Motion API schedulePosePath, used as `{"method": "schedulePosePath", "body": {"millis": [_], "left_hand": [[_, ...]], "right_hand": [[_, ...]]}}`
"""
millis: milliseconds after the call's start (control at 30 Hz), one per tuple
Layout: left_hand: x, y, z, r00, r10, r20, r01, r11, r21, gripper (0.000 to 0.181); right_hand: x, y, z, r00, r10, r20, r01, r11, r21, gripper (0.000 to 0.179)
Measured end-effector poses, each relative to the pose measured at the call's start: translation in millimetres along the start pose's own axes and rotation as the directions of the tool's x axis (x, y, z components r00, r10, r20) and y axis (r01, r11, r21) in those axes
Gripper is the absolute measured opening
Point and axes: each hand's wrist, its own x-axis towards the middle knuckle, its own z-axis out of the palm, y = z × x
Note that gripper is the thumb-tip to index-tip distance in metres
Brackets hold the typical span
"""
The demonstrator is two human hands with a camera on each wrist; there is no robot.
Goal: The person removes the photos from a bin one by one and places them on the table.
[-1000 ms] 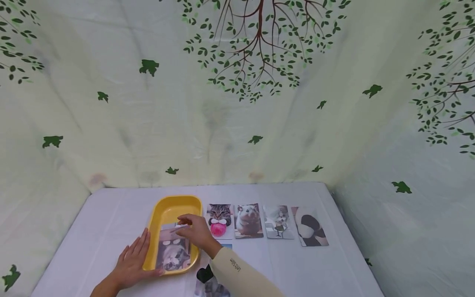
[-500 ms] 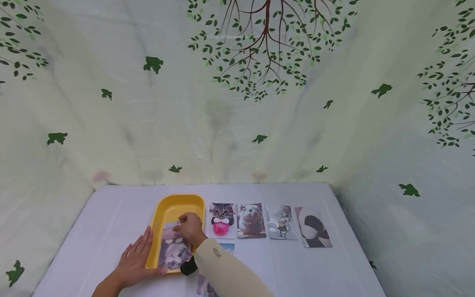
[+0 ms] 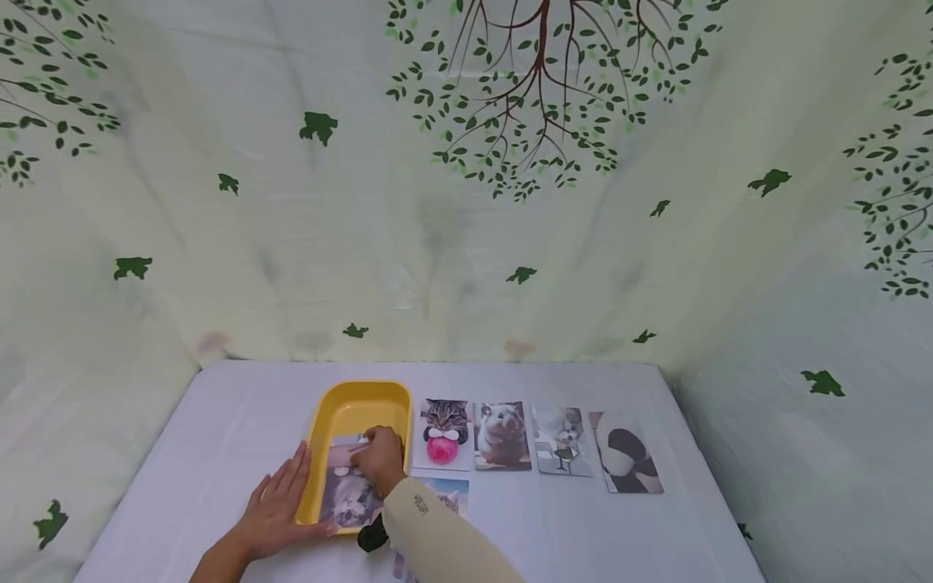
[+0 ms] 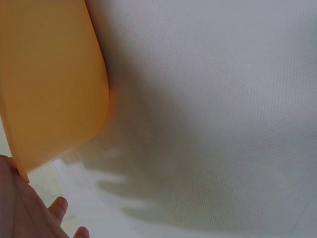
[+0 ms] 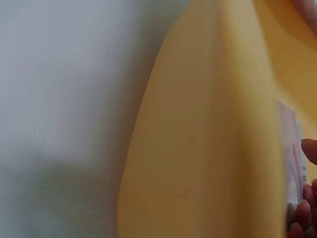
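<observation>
In the head view a yellow tray (image 3: 318, 429) lies on the table with picture cards inside; the top photo card (image 3: 350, 494) shows a pale furry animal. My left hand (image 3: 273, 506) rests along the tray's left side, fingers straight and the thumb at the near rim. The left wrist view catches part of that hand beside the tray's outer wall (image 4: 54, 84). Over the tray's right half, my right hand (image 3: 382, 460) pinches the card near its far edge. In the right wrist view its fingertips (image 5: 309, 148) are at the card's edge, and the tray wall hides much of the card.
Right of the tray lie a cat card (image 3: 443, 433), a hamster card (image 3: 503, 437), a grey animal card (image 3: 563, 441) and a black-and-white animal card (image 3: 627, 453) in a row. Another card (image 3: 448, 494) is partly behind the right sleeve (image 3: 437, 534). A leaf-printed curtain (image 3: 437, 243) encloses the table.
My right hand has shifted slightly within the tray, and its forearm has swung left, covering more of the lower card. My left hand keeps its place on the tray. The head view has shifted slightly.
</observation>
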Motion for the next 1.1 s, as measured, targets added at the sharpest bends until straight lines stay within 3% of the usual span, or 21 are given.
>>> {"method": "schedulePosePath", "body": {"millis": [100,233,367,500,633,733,833,933,1100], "left_hand": [[3.7,1.0,0.5,0.999,-0.018,0.029,0.018,1.000,0.008,0.128],[2.9,-0.3,1.3,1.000,-0.008,0.014,0.007,1.000,0.014,0.128],[1.5,-1.5,1.8,1.000,0.017,-0.010,-0.016,1.000,0.015,0.126],[3.1,-0.6,1.1,1.000,0.003,0.010,-0.003,1.000,0.012,0.125],[4.5,2.3,-1.1,0.998,-0.030,0.050,0.029,1.000,0.009,0.126],[3.3,3.4,-1.6,0.999,-0.024,0.037,0.023,1.000,0.013,0.126],[1.9,3.2,-0.8,1.000,-0.011,0.010,0.010,1.000,0.021,0.125],[2.2,3.4,-0.8,1.000,-0.018,0.017,0.017,1.000,0.024,0.125],[4.2,3.3,-1.4,0.997,-0.043,0.059,0.042,0.999,0.016,0.126]], "right_hand": [[1.2,2,-1,1.000,0.004,0.005,-0.004,1.000,0.004,0.043],[-0.1,2,-2,1.000,-0.007,0.019,0.007,1.000,-0.004,0.039],[-2.6,-1,-1,0.994,-0.107,-0.008,0.107,0.993,-0.047,0.026],[-5.0,-4,-2,0.977,-0.208,-0.043,0.204,0.975,-0.087,0.013],[-5.2,-6,-4,0.977,-0.210,-0.029,0.206,0.973,-0.109,0.011],[-4.8,-8,-5,0.979,-0.206,-0.004,0.204,0.972,-0.120,0.010],[-6.9,-11,-8,0.987,-0.150,0.060,0.150,0.989,0.007,0.006],[-9.2,-12,-10,0.986,-0.130,0.108,0.114,0.983,0.147,0.006],[-9.3,-8,-12,0.974,-0.203,0.099,0.176,0.957,0.230,0.007]]}}
